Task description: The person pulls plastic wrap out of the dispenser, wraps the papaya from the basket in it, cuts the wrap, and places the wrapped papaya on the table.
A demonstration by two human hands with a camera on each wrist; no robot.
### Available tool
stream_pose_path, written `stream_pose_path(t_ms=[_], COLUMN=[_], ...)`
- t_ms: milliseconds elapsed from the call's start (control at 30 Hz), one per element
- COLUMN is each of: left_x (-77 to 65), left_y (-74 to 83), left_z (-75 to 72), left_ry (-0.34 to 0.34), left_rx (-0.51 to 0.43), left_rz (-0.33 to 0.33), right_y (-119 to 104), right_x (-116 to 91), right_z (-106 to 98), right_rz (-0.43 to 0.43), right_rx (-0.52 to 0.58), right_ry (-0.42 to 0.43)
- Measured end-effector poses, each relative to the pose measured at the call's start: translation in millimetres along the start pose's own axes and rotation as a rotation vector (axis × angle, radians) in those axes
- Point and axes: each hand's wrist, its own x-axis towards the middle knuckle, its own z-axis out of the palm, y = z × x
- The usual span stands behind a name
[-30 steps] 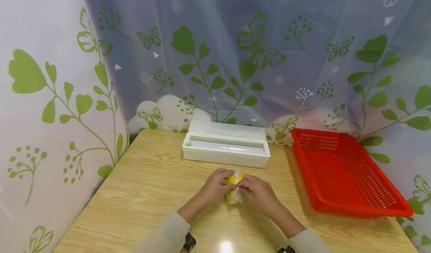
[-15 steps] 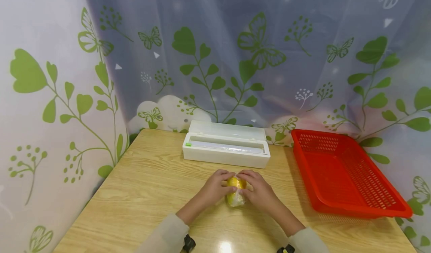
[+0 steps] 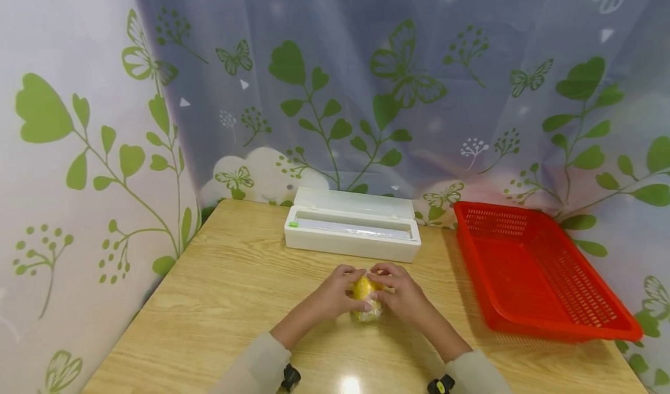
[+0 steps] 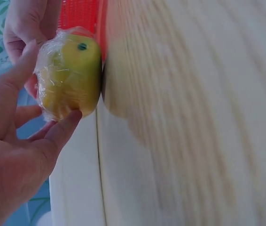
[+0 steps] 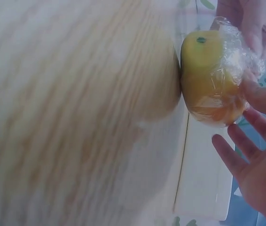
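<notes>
A yellow fruit [image 3: 364, 290] with crinkled cling film around it sits on the wooden table [image 3: 251, 283]. In the left wrist view, a small green stem spot shows at one end of the fruit [image 4: 68, 89], and the film bunches along its upper side. My left hand [image 3: 335, 294] holds it from the left, thumb across the near side and fingertips at the far end. From the right, my right hand [image 3: 402, 291] grips it, thumb pressed on the film; in the right wrist view some fingers of that right hand [image 5: 260, 155] are spread away from the fruit.
Behind the hands stands a long white box [image 3: 350, 244] with its lid [image 3: 356, 202] raised and a green slider [image 3: 293, 224] at its left end. A red plastic basket [image 3: 473, 277] sits on the right. Patterned cloth [image 3: 335, 80] hangs behind the table.
The right fingers have gone from pinching film at the middle to the fruit's far end and right side. The left thumb has slid lower on the near side.
</notes>
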Motion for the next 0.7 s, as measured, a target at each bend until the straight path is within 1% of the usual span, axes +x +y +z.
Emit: stream_pose_path(t_ms=[100, 200, 300, 433, 500, 567, 700], left_x=[1.8, 2.3, 1.9, 2.0, 3.0, 4.0, 4.9], left_y=[-2.1, -1.5, -0.1, 0.0, -1.3, -2.8, -5.5], left_z=[-0.2, -0.2, -0.4, -1.4, -2.7, -5.0, -9.6], left_ry=[0.025, 0.049, 0.068, 0.08, 0.071, 0.046, -0.034], left_rx=[0.01, 0.001, -0.003, -0.012, -0.008, 0.005, -0.018], left_rz=[0.021, 0.022, 0.018, 0.012, 0.012, 0.008, 0.003], right_y=[2.4, 4.7, 6.4, 5.3, 3.6, 2.1, 1.6], right_x=[1.0, 0.6, -0.7, -1.9, -1.6, -0.5, 2.2], right_z=[-1.0, -2.6, -4.2, -5.9, -6.8, -7.7, -8.2], right_rz=[-0.021, -0.043, -0.04, -0.005, 0.006, 0.024, 0.028], right_rx=[0.034, 0.061, 0.073, 0.041, 0.008, -0.011, -0.012], right_ry=[-0.024, -0.055, -0.099, -0.162, -0.172, -0.17, -0.169])
